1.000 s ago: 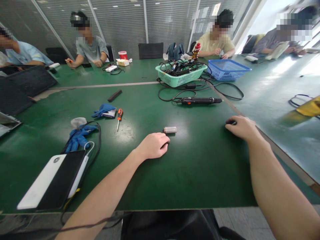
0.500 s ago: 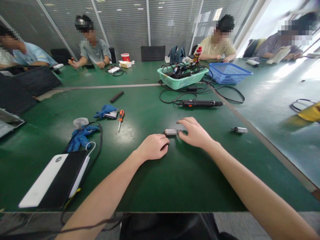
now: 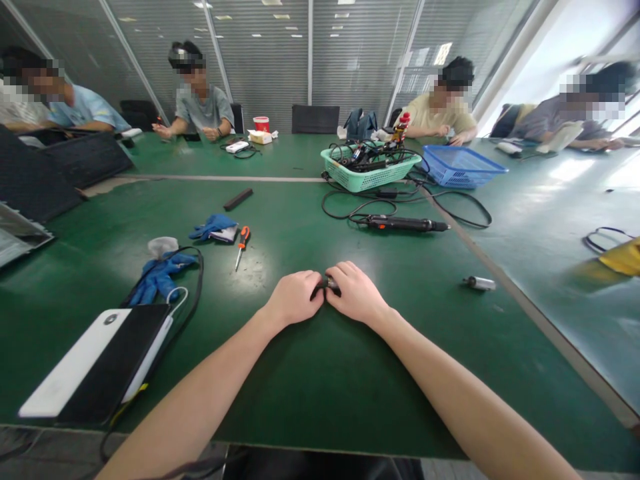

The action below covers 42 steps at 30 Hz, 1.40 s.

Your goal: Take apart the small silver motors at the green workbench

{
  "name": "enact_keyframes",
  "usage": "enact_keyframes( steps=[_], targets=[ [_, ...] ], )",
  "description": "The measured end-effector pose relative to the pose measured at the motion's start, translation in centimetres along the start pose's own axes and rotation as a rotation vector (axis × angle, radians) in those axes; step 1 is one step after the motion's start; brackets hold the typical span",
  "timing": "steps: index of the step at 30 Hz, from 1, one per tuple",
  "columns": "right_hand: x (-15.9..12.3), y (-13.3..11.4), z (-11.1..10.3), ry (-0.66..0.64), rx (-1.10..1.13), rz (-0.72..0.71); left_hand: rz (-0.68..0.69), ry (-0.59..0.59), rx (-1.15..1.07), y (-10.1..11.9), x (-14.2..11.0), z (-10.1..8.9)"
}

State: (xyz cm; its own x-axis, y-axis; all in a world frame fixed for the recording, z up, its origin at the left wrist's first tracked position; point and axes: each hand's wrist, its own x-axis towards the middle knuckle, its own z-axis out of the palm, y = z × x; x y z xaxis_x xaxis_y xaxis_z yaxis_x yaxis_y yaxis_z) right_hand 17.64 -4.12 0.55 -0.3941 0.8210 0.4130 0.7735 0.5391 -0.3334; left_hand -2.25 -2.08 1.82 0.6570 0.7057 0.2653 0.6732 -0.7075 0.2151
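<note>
My left hand point(image 3: 296, 297) and my right hand point(image 3: 359, 291) meet above the table, fingers curled and nearly touching. Between the left fingers is a small black part point(image 3: 317, 287), mostly covered, so its kind is unclear. My right hand is closed around a small silver motor point(image 3: 331, 283); only its end shows, pointing at the black part. Whether the two pieces touch cannot be made out. A similar silver motor point(image 3: 480, 284) lies on its side to the right.
A black electric screwdriver point(image 3: 407, 224) lies beyond my hands, its cable running to the green basket point(image 3: 370, 180) beside a blue basket point(image 3: 463, 170). At left are an orange screwdriver point(image 3: 243, 243), blue gloves point(image 3: 157, 277) and a black-and-white device point(image 3: 100, 367). Several people sit around.
My right hand has closed on the silver motor and brought it left and nearer me, against my left hand. My left hand has shifted slightly left. The camera view has tilted up a little.
</note>
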Motion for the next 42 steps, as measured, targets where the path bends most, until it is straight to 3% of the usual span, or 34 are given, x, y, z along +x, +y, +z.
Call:
enact_keyframes(
  steps=[11, 42],
  targets=[
    [-0.4, -0.2, -0.4, 0.003, 0.08, -0.058, 0.07, -0.023, -0.089, -0.5, 0.2, -0.3],
    [-2.0, -1.1, -2.2, -0.076, -0.061, 0.034, 0.187, -0.053, -0.082, 0.2, -0.1, 0.3]
  ],
)
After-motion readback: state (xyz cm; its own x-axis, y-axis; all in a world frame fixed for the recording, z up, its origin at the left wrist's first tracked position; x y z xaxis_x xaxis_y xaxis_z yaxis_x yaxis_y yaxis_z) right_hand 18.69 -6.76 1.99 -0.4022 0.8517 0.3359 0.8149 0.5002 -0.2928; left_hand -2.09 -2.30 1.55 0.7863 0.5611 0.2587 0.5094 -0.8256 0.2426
